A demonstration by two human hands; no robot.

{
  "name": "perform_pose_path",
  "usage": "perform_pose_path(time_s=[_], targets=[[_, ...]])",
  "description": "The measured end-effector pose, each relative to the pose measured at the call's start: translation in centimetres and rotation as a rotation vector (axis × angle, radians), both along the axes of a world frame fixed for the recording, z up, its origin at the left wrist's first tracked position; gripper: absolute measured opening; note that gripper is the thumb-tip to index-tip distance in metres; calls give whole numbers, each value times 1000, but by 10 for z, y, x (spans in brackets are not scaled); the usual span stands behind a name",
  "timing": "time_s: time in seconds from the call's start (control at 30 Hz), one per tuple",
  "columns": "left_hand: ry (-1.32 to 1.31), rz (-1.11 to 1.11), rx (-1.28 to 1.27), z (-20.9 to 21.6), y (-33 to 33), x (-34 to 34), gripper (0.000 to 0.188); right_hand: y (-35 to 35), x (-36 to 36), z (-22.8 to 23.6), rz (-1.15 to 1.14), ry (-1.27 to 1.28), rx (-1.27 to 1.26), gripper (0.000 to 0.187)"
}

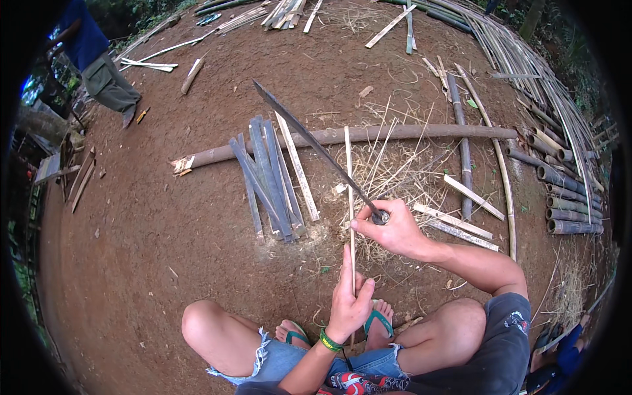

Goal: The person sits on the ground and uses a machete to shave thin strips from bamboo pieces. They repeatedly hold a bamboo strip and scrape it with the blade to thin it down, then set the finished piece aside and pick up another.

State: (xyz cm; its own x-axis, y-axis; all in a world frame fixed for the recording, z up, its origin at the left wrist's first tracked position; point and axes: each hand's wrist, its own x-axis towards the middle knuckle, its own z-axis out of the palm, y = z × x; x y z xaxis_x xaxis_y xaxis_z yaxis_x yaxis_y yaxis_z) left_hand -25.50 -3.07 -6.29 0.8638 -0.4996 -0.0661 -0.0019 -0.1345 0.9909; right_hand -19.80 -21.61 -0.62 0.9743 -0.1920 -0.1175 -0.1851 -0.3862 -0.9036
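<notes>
My right hand (pixel 398 230) is closed around the handle of a long machete (pixel 307 139), whose dark blade points up and to the left. Its thumb rests at or against a thin, pale bamboo strip (pixel 349 158); I cannot tell if they touch. Lower down, the same strip runs upright through my left hand (pixel 350 304), closed on it with the index finger stretched along it. The strip's far end reaches a long pole (pixel 421 133) lying across the ground. Several dark-skinned bamboo slats (pixel 266 174) lean on that pole, left of the blade.
Pale shavings (pixel 395 174) pile up beyond my right hand, with split slats (pixel 461 224) beside them. Cut bamboo poles (pixel 573 204) are stacked at the right, under long strips (pixel 526 72). A person (pixel 99 66) stands at the far left. My sandalled feet are close below my hands.
</notes>
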Motion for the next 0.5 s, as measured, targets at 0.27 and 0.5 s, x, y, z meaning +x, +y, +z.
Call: perform_pose_path(time_s=[0.27, 0.5], targets=[[185, 17, -65, -9, 4, 4, 66, 8, -5, 3, 53, 15, 112, 17], [659, 80, -577, -1, 14, 19, 56, -5, -7, 9, -26, 53, 37, 21]])
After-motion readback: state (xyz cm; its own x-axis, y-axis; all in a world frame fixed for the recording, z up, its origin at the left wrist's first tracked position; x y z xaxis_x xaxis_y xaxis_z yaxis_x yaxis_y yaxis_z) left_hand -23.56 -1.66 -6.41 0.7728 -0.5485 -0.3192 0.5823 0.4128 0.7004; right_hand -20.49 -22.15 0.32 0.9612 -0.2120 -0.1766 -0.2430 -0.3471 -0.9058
